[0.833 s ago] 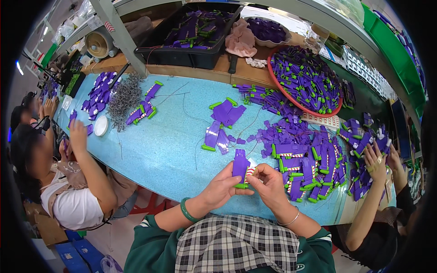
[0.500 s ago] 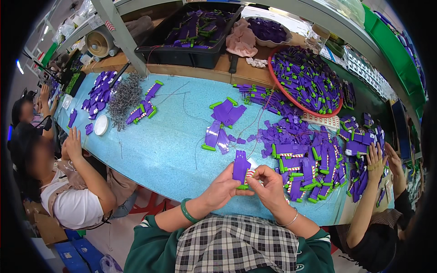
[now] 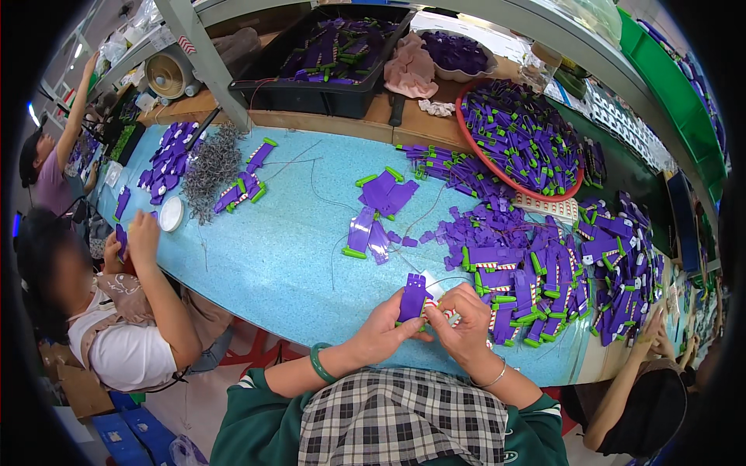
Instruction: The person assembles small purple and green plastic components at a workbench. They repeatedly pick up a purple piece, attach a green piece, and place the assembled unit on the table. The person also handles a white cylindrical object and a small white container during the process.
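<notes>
Over the table's near edge, my left hand [image 3: 381, 329] grips a flat purple plastic piece [image 3: 414, 293] with a bit of green at its lower end. My right hand [image 3: 466, 325] is closed beside it, fingertips pinching a small red-and-white striped strip [image 3: 451, 316] at the piece's right side. Whether the strip is stuck to the piece is hidden by the fingers. A white scrap [image 3: 432, 284] shows behind my fingers. To the right lies a pile of purple pieces with green ends and striped strips [image 3: 513, 281].
Loose purple parts [image 3: 486, 229] spread beyond my hands. Farther back stand a red basket [image 3: 464, 116] and a black crate [image 3: 311, 99]. A tangle of grey wire [image 3: 214, 167] lies at left near a white lid [image 3: 172, 213]. Co-workers sit on both sides.
My hands have turned the purple piece and brought it slightly lower. My right fingers have shifted right and curled, with the striped strip showing between them. Co-workers' arms have moved.
</notes>
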`<state>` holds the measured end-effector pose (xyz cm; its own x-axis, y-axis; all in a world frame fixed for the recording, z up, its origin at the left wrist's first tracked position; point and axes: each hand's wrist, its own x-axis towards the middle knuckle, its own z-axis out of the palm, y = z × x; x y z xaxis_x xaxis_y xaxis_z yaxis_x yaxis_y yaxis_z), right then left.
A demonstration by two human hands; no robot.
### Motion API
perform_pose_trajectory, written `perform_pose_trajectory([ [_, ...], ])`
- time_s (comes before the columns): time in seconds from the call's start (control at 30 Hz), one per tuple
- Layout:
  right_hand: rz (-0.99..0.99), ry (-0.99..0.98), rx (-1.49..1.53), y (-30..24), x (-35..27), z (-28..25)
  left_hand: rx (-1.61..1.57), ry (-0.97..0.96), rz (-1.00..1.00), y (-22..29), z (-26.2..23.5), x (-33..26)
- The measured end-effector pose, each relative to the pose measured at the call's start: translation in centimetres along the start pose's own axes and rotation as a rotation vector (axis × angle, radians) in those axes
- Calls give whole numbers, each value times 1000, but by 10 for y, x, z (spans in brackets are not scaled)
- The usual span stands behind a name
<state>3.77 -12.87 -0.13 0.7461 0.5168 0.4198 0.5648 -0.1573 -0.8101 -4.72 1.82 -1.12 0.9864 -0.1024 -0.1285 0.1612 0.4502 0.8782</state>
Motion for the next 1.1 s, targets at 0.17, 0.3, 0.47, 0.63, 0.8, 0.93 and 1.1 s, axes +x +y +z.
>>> perform_pose_trajectory([
  [0.17, 79, -40, 66, -2, 0, 5, 76, 64, 135, -6, 5, 0],
  [0.3, 222, -304, 221, -4, 8, 4, -519, -100, -280, -3, -1, 6],
  [0.47, 483, -344, 562, 5, 3, 5, -707, -368, -477, -15, -4, 14],
  [0.63, 557, -342, 868, -3, 7, -5, -61, -211, -187, 0, -4, 12],
  [0.8, 694, -235, 1050, 3, 11, -13, 1161, 83, 982, 38, -17, 16],
  [0.93, 736, -306, 1005, -5, 16, -13, 1395, 4, 1172, 42, -19, 15],
  [1.1, 750, -335, 1005, -1, 15, -13, 1396, -89, 1379, 34, -17, 17],
])
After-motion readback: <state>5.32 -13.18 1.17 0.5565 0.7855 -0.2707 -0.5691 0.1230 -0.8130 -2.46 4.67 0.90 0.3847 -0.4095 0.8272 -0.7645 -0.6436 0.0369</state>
